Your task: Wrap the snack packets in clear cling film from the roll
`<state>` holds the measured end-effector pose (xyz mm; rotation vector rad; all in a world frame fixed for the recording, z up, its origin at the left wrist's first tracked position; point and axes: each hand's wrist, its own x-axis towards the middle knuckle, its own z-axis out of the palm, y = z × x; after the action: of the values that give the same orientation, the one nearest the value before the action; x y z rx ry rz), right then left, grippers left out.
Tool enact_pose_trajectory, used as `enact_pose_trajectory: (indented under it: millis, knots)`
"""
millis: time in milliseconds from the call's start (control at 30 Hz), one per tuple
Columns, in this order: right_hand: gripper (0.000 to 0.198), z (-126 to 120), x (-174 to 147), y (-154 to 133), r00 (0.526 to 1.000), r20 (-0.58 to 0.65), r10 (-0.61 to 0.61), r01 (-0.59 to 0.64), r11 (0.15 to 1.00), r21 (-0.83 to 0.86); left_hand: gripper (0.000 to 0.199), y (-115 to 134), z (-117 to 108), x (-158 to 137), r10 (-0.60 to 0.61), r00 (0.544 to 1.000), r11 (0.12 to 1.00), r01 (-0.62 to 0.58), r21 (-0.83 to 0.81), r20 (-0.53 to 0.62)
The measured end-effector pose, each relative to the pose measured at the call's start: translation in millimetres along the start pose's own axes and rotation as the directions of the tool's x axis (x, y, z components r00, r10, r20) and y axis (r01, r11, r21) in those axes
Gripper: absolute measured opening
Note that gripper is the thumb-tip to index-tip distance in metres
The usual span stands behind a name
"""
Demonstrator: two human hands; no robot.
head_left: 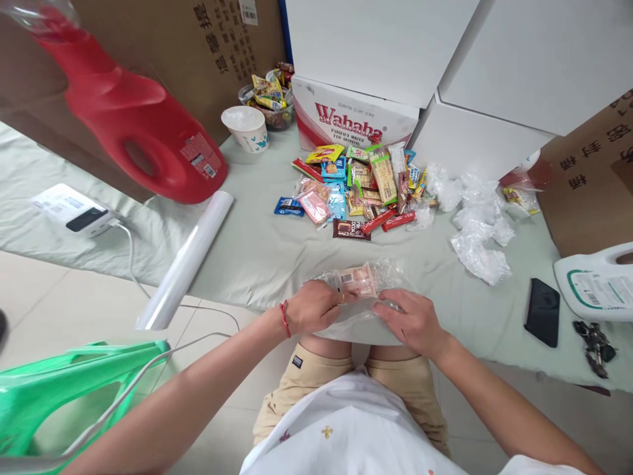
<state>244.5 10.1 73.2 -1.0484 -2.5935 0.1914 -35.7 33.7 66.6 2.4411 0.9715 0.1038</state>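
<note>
At the front edge of the cloth-covered surface, a pink snack packet (pixel 357 282) lies on a sheet of clear bubble wrap (pixel 388 271). My left hand (pixel 316 307), with a red cord bracelet on the wrist, is closed on the sheet's left side, its fingertips against the packet's lower left corner. On the other side my right hand (pixel 413 320) pinches the sheet close to the packet's lower right. Part of the sheet hangs toward my lap between the hands. Just beyond lies a pile of wrapped snacks (pixel 366 178), with a dark brown biscuit packet (pixel 351 229) nearest me.
Crumpled bubble wrap (pixel 477 224) lies right of the pile. Farther right are a phone (pixel 542 312), keys (pixel 596 346) and a white bottle (pixel 598 280). Leftward stand a red jug (pixel 143 125), a plastic roll (pixel 188 257) and a paper cup (pixel 246 130). Boxes (pixel 353 112) line the back.
</note>
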Motion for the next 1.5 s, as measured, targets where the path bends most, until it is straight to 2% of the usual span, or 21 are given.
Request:
enact_pose_trajectory:
  millis: [100,233,333,433,533,600,700,767,800,833,900,967,1000,1100,1167,1233,1267,1300,1400,1433,1500]
  knots:
    - [0.032,-9,28,2,0.999,0.028,0.027,-0.029,0.997,0.076,0.035,3,0,3,-0.021,1.000,0.999,0.021,0.048,0.005]
    - [0.033,2,58,10,0.977,0.116,0.179,-0.193,0.973,0.128,0.029,4,-1,8,-0.059,0.998,0.997,0.058,0.059,0.015]
    - [0.034,16,69,14,0.946,0.185,0.267,-0.305,0.924,0.229,0.032,-2,-6,-2,-0.089,0.996,0.990,0.085,-0.108,-0.028]
    - [0.036,24,73,16,0.925,0.232,0.300,-0.363,0.876,0.317,0.046,-10,-6,-30,-0.195,0.962,0.930,0.119,-0.348,-0.192]
    - [0.035,29,73,17,0.927,0.214,0.307,-0.367,0.856,0.363,0.050,-9,10,-61,-0.252,0.839,0.938,0.090,-0.335,-0.481]
    - [0.035,31,73,17,0.932,0.196,0.306,-0.360,0.856,0.372,0.058,0,27,-71,-0.145,0.770,0.986,0.057,-0.158,-0.622]
    - [0.036,35,73,17,0.934,0.177,0.309,-0.354,0.857,0.374,0.058,17,52,-63,0.022,0.723,0.993,0.067,0.101,-0.691]
    - [0.036,36,73,18,0.936,0.170,0.309,-0.352,0.854,0.383,0.031,24,58,-49,0.011,0.686,0.987,0.107,0.116,-0.727]
    - [0.036,37,72,19,0.936,0.169,0.309,-0.351,0.850,0.392,0.014,24,57,-42,-0.044,0.658,0.989,0.137,0.062,-0.752]
    - [0.036,37,72,19,0.936,0.170,0.309,-0.352,0.844,0.404,0.009,22,54,-36,-0.134,0.615,0.983,0.182,-0.026,-0.777]
    - [0.035,38,72,20,0.934,0.177,0.311,-0.357,0.828,0.432,0.030,13,46,-27,-0.381,0.487,0.912,0.335,-0.234,-0.786]
    - [0.034,38,72,20,0.927,0.194,0.320,-0.374,0.807,0.456,0.039,-1,39,-22,-0.599,0.372,0.762,0.536,-0.363,-0.709]
    - [0.033,38,72,19,0.922,0.205,0.330,-0.388,0.799,0.460,0.039,-8,36,-20,-0.664,0.351,0.693,0.620,-0.367,-0.660]
    - [0.033,37,76,15,0.903,0.235,0.361,-0.429,0.795,0.428,0.028,-23,34,-15,-0.734,0.372,0.598,0.751,-0.281,-0.568]
    - [0.033,35,78,12,0.892,0.256,0.373,-0.449,0.795,0.407,0.020,-25,35,-14,-0.749,0.301,0.550,0.780,-0.300,-0.591]
    - [0.033,33,80,11,0.883,0.276,0.380,-0.466,0.783,0.412,0.031,-23,35,-14,-0.740,0.220,0.538,0.760,-0.363,-0.636]
    - [0.032,32,81,10,0.879,0.282,0.384,-0.473,0.773,0.423,0.036,-20,34,-14,-0.724,0.224,0.565,0.735,-0.375,-0.652]
    - [0.032,31,82,10,0.878,0.283,0.387,-0.477,0.763,0.436,0.039,-17,34,-13,-0.701,0.266,0.608,0.709,-0.359,-0.662]
    - [0.032,30,83,13,0.874,0.283,0.396,-0.486,0.744,0.459,0.038,-8,35,-9,-0.624,0.472,0.709,0.677,-0.197,-0.623]
    - [0.034,29,82,16,0.869,0.289,0.402,-0.494,0.742,0.454,0.034,-7,36,-8,-0.615,0.515,0.715,0.684,-0.145,-0.597]
    - [0.039,25,80,28,0.853,0.308,0.421,-0.519,0.743,0.422,0.025,-6,40,-5,-0.611,0.554,0.709,0.700,-0.081,-0.565]
